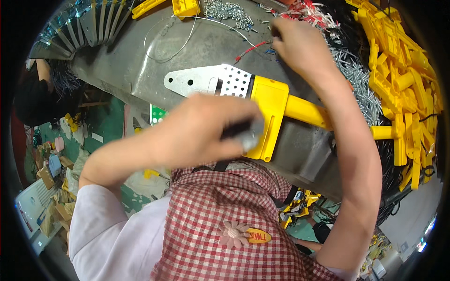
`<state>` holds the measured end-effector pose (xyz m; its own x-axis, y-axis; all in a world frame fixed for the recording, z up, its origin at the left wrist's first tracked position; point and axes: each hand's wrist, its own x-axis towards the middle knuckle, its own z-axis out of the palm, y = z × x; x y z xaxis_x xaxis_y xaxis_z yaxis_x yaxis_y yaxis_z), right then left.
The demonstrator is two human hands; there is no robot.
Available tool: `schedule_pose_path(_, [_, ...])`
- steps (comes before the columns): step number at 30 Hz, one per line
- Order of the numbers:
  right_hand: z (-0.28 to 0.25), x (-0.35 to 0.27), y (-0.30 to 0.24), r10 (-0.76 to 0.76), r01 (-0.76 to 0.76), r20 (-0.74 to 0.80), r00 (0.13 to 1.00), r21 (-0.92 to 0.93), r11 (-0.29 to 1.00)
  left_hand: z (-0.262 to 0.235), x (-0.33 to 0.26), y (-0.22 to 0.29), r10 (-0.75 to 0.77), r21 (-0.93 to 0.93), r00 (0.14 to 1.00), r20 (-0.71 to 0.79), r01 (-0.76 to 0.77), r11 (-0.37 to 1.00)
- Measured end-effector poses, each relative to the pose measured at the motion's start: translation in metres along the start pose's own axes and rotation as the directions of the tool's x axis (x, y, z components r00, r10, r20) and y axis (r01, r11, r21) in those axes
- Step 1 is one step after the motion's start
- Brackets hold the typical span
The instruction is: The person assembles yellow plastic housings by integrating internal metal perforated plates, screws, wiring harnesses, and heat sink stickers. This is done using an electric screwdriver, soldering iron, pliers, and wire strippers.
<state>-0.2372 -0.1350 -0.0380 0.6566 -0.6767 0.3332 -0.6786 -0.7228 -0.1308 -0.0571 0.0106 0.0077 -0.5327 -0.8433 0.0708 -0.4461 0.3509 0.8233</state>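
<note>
A yellow plastic housing (271,110) with a thick yellow handle (307,112) lies on the grey metal bench in front of me. A flat silver metal plate (194,79), partly perforated and tapering to the left, is joined to its left side. My left hand (201,129) is smeared by motion over the housing's near left edge. Its fingers curl round a small greyish thing (253,136), too blurred to name. Farther off to the right, my right hand (300,44) is closed, with its fingertips curled down by the small loose parts; what they hold is hidden.
Nuts (227,14) lie in a heap at the far edge. A thin white cable (185,47) loops across the bench, near a red wire (248,50). Screws (358,82) and stacked yellow housings (398,61) fill the right side. Metal plates (93,21) stand far left.
</note>
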Motion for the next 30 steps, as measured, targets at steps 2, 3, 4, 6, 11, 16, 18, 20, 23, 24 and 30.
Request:
schedule_pose_path(2, [-0.032,-0.007,-0.017,0.198,-0.266,0.185,0.963,0.500,0.825,0.016,-0.020,-0.010,-0.024,-0.087,1.000,0.008,0.025,0.996])
schedule_pose_path(3, [-0.059,-0.023,-0.035,0.272,-0.569,0.506,0.818,0.646,0.509,0.016,-0.023,-0.012,-0.038,-0.092,0.999,-0.005,0.037,0.995])
schedule_pose_path(4, [-0.070,-0.047,-0.044,0.226,-0.647,0.606,0.763,0.711,0.277,0.016,-0.025,-0.012,-0.045,-0.101,0.999,0.021,0.046,0.994])
schedule_pose_path(6, [-0.082,-0.088,-0.066,0.122,-0.770,0.766,0.631,0.638,-0.028,0.019,-0.031,-0.013,-0.025,-0.119,0.999,0.035,0.029,0.993])
schedule_pose_path(11, [-0.069,-0.134,-0.090,0.134,-0.783,0.822,0.553,0.568,-0.251,0.023,-0.033,-0.007,0.044,0.027,0.998,0.048,-0.046,0.999])
schedule_pose_path(16, [-0.078,-0.127,-0.109,0.376,-0.771,0.675,0.635,0.580,0.263,0.033,-0.042,-0.018,0.412,0.428,0.911,-0.019,-0.365,0.827])
schedule_pose_path(18, [-0.076,-0.118,-0.091,0.381,-0.709,0.606,0.699,0.655,0.260,0.037,-0.045,-0.036,0.555,0.575,0.831,-0.016,-0.446,0.685])
schedule_pose_path(20, [-0.071,-0.097,-0.069,0.421,-0.620,0.483,0.767,0.727,0.296,0.041,-0.041,-0.031,0.550,0.581,0.834,-0.046,-0.425,0.694])
schedule_pose_path(23, [-0.054,-0.058,-0.049,0.537,-0.628,0.375,0.755,0.649,0.429,0.048,-0.030,-0.023,0.531,0.672,0.847,-0.014,-0.385,0.633])
schedule_pose_path(24, [-0.038,-0.055,-0.040,0.440,-0.508,0.290,0.850,0.670,0.541,0.046,-0.023,-0.020,0.487,0.591,0.873,0.001,-0.393,0.704])
schedule_pose_path(30, [-0.030,-0.053,-0.058,0.135,-0.120,-0.022,0.991,0.340,0.933,0.029,0.016,-0.034,0.313,0.376,0.885,-0.345,-0.175,0.910])
